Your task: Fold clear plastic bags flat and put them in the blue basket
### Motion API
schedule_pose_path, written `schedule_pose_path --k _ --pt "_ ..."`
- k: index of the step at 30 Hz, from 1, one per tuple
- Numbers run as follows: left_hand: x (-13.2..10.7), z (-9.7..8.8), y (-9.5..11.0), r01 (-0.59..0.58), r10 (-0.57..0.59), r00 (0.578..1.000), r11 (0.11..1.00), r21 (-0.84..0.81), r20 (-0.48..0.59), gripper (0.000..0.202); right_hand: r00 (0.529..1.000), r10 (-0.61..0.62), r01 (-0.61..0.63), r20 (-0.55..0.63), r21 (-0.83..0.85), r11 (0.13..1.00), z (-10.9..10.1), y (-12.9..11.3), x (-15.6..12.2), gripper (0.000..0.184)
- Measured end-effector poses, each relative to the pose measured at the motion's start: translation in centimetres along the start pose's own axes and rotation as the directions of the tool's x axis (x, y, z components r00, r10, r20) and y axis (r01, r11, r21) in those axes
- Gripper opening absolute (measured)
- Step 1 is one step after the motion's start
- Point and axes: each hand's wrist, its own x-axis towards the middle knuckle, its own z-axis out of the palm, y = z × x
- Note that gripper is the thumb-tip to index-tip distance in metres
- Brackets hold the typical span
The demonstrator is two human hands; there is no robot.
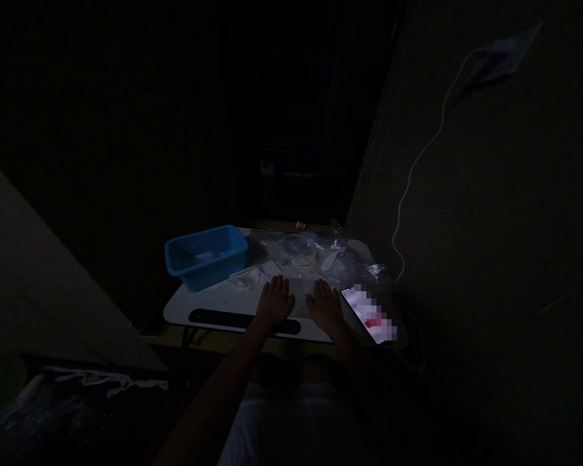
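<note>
My left hand [276, 299] lies flat on a small white table [214, 301], palm down with its fingers stretched forward. Beside it, my right hand [325, 304] rests the same way, fingers extended. What looks like a thin clear sheet [300, 298] lies between and around them; the dim light hides its exact kind. Just right of my right hand is a lit phone [362, 310], its screen partly blurred. Beyond my left fingertips lies a small crumpled clear packet [247, 278]. Clear plastic bags [315, 249] with pale pieces in them spread across the table's far side.
A blue plastic basin [214, 275] stands at the table's left end, with something pale inside. The table's front edge has a dark slot [223, 318]. A white cable [410, 171] hangs down the right wall from a socket area. The room is very dark.
</note>
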Motion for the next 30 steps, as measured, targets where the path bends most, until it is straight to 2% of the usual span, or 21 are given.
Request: schedule_pose_path --k 5,13,25,27,30 --pt "-0.01 -0.17 0.01 0.012 -0.012 1.0 1.0 -0.002 0.029 0.052 1.0 0.012 -0.013 0.029 0.015 1.0 -0.32 -0.05 0.07 0.056" --pt "0.05 0.45 -0.16 0.01 -0.01 1.0 1.0 0.008 -0.019 0.055 0.998 0.033 -0.035 0.057 0.037 0.999 -0.68 -0.1 0.12 0.057" --pt "0.03 0.27 -0.26 0.0 -0.001 1.0 1.0 -0.008 -0.02 0.054 0.998 0.066 -0.068 0.018 0.075 0.995 -0.4 0.05 0.33 0.058" --pt "0.05 0.45 -0.32 0.0 0.0 0.999 1.0 -0.018 -0.034 0.054 0.999 0.044 -0.044 -0.002 0.074 0.996 -0.5 0.09 0.18 0.057" --pt "0.09 0.67 -0.4 -0.019 0.017 0.998 0.999 -0.03 -0.067 0.053 0.998 -0.064 0.065 -0.029 0.053 0.996 -0.58 0.11 -0.2 0.055"
